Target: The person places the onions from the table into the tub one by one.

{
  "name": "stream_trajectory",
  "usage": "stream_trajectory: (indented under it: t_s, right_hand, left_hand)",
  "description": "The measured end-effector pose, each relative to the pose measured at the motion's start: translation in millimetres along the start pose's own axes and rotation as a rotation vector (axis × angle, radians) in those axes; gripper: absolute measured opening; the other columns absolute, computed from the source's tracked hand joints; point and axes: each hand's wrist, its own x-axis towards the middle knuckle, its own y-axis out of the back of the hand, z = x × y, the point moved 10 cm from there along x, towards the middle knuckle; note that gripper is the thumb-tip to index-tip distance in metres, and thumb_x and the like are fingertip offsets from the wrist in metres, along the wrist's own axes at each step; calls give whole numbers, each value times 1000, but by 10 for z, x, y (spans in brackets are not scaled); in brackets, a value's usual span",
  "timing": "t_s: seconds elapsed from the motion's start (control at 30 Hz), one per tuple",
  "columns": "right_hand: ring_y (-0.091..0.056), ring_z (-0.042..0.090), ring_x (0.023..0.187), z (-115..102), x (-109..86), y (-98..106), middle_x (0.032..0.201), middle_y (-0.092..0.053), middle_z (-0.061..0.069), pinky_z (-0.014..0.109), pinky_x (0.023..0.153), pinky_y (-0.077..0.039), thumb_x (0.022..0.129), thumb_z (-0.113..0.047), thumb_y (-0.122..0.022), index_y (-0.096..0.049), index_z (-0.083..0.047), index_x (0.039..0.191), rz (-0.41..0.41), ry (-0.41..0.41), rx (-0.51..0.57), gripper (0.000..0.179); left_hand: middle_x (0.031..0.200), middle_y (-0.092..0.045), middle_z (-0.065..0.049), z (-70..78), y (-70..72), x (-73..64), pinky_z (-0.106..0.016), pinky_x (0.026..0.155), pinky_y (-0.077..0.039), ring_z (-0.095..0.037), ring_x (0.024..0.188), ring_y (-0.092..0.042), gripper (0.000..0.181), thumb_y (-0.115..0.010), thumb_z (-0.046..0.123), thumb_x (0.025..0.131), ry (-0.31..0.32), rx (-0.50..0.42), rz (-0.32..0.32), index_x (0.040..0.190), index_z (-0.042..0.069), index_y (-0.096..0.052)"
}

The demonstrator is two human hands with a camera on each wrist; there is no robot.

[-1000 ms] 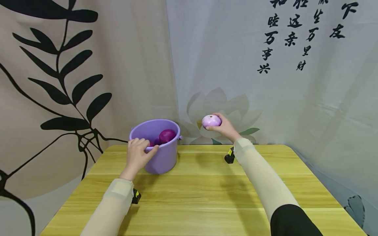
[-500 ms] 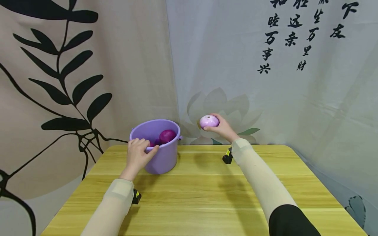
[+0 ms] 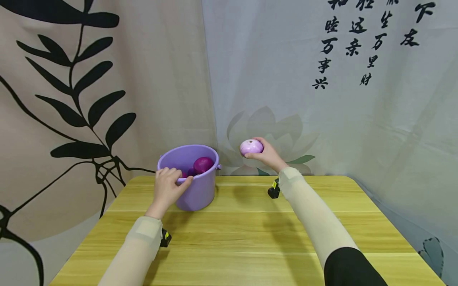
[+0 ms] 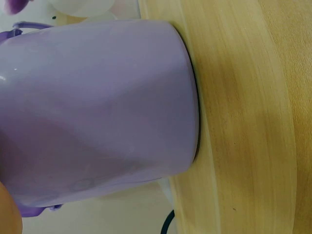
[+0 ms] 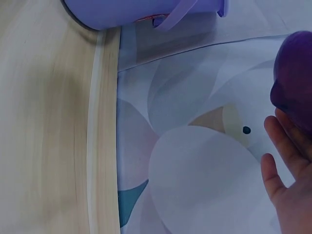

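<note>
My left hand (image 3: 167, 188) grips the near rim of a lilac bucket (image 3: 196, 194), fingers over the edge and thumb along the outside. Inside lie a magenta-purple onion (image 3: 203, 165) and part of another behind my fingers. The bucket's side (image 4: 107, 107) fills much of the left wrist view, standing on the table. My right hand (image 3: 269, 156) holds a glossy purple onion (image 3: 251, 146) in the air, to the right of the bucket and higher than its rim. In the right wrist view, fingers (image 5: 287, 151) show under the dark purple onion (image 5: 297, 78), which is cut off by the frame edge.
The wooden table (image 3: 229, 238) runs to a fabric backdrop (image 3: 171, 79) printed with leaves, a lotus and dark characters. A small black device (image 3: 274, 190) sits at the right wrist, another (image 3: 165, 238) at the left. The bucket's handle (image 5: 178, 14) hangs down its side.
My right hand has drifted a little left toward the bucket with the onion. The left hand and the bucket have stayed in place.
</note>
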Motion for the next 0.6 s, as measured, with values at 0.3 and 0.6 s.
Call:
stream_trajectory:
  t_s: [0.3, 0.6]
  right_hand:
    - [-53, 31, 117, 253, 166, -48, 134, -49, 15, 46, 97, -43, 77, -24, -81, -43, -9, 139, 19, 10, 8, 75]
    - [-54, 29, 116, 226, 207, -142, 133, -49, 14, 44, 97, -44, 75, -25, -83, -45, -10, 137, 5, 16, 23, 74]
  left_hand:
    - [59, -34, 5, 14, 7, 5, -45, 74, -30, -21, 61, -34, 46, -60, 50, 85, -5, 4, 5, 62, 16, -38]
    - [59, -35, 5, 5, 6, 5, -45, 76, -30, -20, 61, -34, 45, -63, 47, 83, 3, 6, -1, 62, 16, -39]
